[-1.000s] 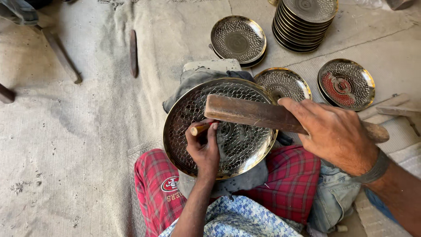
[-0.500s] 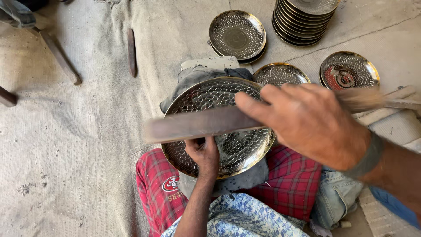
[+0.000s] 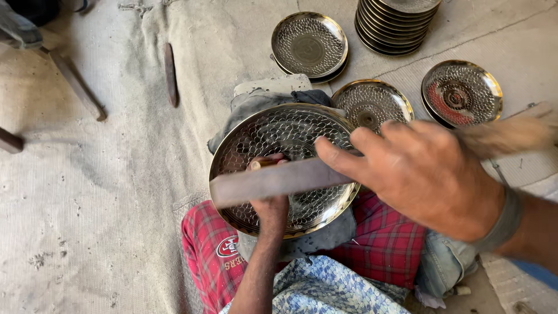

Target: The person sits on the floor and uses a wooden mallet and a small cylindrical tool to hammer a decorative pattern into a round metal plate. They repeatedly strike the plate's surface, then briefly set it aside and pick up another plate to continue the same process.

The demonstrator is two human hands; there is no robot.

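Observation:
A round metal plate (image 3: 302, 131) with a hammered scale pattern rests on a dark cloth (image 3: 256, 103) over my lap. My left hand (image 3: 271, 204) lies on the plate and grips a small punch (image 3: 261, 164) held upright against the surface. My right hand (image 3: 427, 177) is raised close to the camera and blurred. It grips a long flat wooden beater (image 3: 273, 181) that stretches left across the plate, just above my left hand. The beater's far end (image 3: 511, 132) sticks out to the right as a blur.
A stack of plates (image 3: 398, 26) stands at the back right. Three single patterned plates lie nearby: one behind (image 3: 310, 43), one beside my plate (image 3: 375, 100), one with red inside (image 3: 462, 93). Wooden sticks (image 3: 170, 74) (image 3: 75, 86) lie on the sacking at left.
My right hand has swung the wooden beater up from the plate and left across it, coming closer to the camera. My left hand stays with the punch on the plate.

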